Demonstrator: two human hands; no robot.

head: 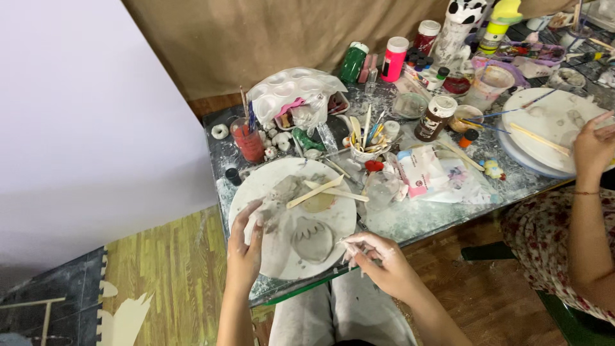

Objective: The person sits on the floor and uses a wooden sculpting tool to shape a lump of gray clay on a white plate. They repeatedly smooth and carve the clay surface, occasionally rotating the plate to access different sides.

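A round white work board (256, 186) lies at the table's near edge. On it sit a flat grey clay piece with scalloped lines (312, 239), a lump of grey clay (282, 192) and two wooden modelling sticks (317, 191). My left hand (245, 242), smeared with clay, rests on the board's left rim with fingers touching the clay lump's lower end. My right hand (378, 256) hovers just right of the flat piece, fingertips pinched together; whether a small tool is between them is too small to tell.
The table is crowded: a red brush jar (248, 141), a cup of tools (365, 144), paint bottles (394, 59), a white palette (291, 90), a clear cup (382, 189). Another person's hand (592, 147) rests on a second round board (551, 128) at right.
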